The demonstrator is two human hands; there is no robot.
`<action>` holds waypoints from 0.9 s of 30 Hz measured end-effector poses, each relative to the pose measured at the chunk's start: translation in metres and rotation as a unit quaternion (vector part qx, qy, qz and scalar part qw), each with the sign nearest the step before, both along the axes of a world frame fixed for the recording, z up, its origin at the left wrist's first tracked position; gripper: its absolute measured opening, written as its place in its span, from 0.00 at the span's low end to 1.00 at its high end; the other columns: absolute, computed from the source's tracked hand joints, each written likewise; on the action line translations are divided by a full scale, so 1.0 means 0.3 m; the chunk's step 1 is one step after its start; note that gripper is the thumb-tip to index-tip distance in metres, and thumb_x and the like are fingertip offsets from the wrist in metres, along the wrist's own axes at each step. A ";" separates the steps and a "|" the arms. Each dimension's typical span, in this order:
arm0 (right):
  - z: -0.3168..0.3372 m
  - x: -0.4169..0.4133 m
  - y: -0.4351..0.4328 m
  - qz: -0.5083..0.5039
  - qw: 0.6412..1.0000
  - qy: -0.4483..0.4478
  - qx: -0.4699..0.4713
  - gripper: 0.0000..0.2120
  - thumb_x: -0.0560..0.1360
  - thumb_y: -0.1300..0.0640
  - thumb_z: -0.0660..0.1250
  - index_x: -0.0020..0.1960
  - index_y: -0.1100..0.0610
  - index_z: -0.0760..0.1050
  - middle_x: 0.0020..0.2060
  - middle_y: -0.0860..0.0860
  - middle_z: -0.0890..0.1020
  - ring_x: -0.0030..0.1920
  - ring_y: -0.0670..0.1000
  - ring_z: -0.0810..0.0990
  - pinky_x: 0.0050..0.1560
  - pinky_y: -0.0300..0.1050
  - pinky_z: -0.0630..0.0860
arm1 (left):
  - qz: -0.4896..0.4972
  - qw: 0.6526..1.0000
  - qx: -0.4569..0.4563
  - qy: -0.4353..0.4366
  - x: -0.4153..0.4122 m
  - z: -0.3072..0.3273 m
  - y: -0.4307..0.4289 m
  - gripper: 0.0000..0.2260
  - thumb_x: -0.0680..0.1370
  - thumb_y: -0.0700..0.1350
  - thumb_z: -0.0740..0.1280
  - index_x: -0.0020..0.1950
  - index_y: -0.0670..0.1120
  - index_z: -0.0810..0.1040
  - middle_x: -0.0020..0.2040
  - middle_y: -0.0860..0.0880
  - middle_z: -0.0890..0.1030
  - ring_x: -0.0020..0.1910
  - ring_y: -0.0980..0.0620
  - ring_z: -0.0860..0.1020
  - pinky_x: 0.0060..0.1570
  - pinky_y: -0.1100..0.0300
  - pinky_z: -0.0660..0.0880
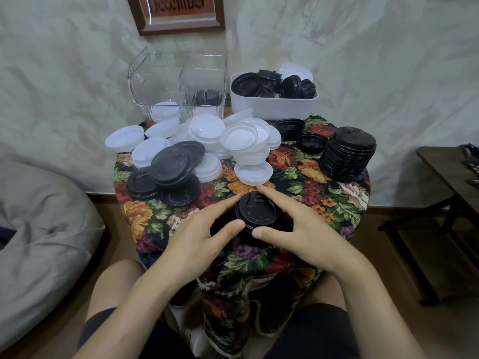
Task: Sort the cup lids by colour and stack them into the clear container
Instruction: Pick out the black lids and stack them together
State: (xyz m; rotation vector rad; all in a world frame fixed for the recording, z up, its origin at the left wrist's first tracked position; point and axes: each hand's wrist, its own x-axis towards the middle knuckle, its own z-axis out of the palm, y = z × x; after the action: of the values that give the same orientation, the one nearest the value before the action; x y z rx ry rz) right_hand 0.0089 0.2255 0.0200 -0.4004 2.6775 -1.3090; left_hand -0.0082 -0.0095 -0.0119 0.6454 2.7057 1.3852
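A short stack of black lids [258,213] sits at the near middle of the floral table. My left hand [202,234] and my right hand [293,226] hold it from either side, thumbs at its front rim. White lids [207,133] lie in a loose heap in the middle, with several black lids [168,174] at its left front. A tall black stack [348,156] stands at the right. The clear container [178,84] stands at the back left with a few white lids [166,112] and black lids [207,97] in it.
A white tub [272,107] at the back right holds more black lids and a white one. Two loose black lids [298,130] lie in front of it. A grey beanbag [39,229] is at the left, a dark side table [451,172] at the right.
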 end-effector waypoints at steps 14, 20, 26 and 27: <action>-0.051 -0.005 -0.034 -0.095 0.993 0.055 -0.037 0.31 0.73 0.39 0.75 0.73 0.35 0.68 0.69 0.30 0.70 0.69 0.33 0.69 0.71 0.49 0.70 | 0.118 0.981 0.129 0.082 -0.007 0.026 -0.022 0.13 0.80 0.46 0.71 0.65 0.55 0.83 0.54 0.61 0.85 0.54 0.58 0.84 0.55 0.54 0.81; -0.079 0.010 -0.040 -0.101 0.991 0.072 -0.050 0.31 0.72 0.36 0.73 0.73 0.32 0.67 0.68 0.26 0.69 0.69 0.31 0.68 0.68 0.42 0.69 | 0.204 0.940 -0.060 0.267 -0.078 0.017 -0.120 0.09 0.78 0.45 0.73 0.59 0.49 0.85 0.52 0.55 0.84 0.48 0.52 0.81 0.50 0.54 0.77; -0.086 0.010 -0.045 -0.101 0.991 0.075 -0.051 0.31 0.73 0.35 0.72 0.74 0.32 0.66 0.69 0.25 0.68 0.70 0.31 0.67 0.69 0.43 0.70 | 0.307 0.892 -0.125 0.307 -0.133 -0.001 -0.201 0.15 0.77 0.51 0.74 0.63 0.48 0.82 0.59 0.48 0.82 0.56 0.42 0.77 0.56 0.48 0.71; -0.087 0.010 -0.045 -0.101 0.991 0.073 -0.051 0.31 0.73 0.35 0.71 0.74 0.32 0.66 0.69 0.25 0.68 0.70 0.31 0.67 0.69 0.43 0.70 | 0.324 0.892 -0.143 0.279 -0.146 0.003 -0.208 0.19 0.77 0.55 0.73 0.65 0.49 0.81 0.63 0.48 0.81 0.60 0.41 0.76 0.58 0.45 0.70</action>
State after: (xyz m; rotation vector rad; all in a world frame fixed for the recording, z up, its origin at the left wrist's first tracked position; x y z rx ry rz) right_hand 0.0120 0.2120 -0.0061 -0.2495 2.8438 -1.5321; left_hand -0.0521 -0.0720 -0.0110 0.1032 3.7324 0.9017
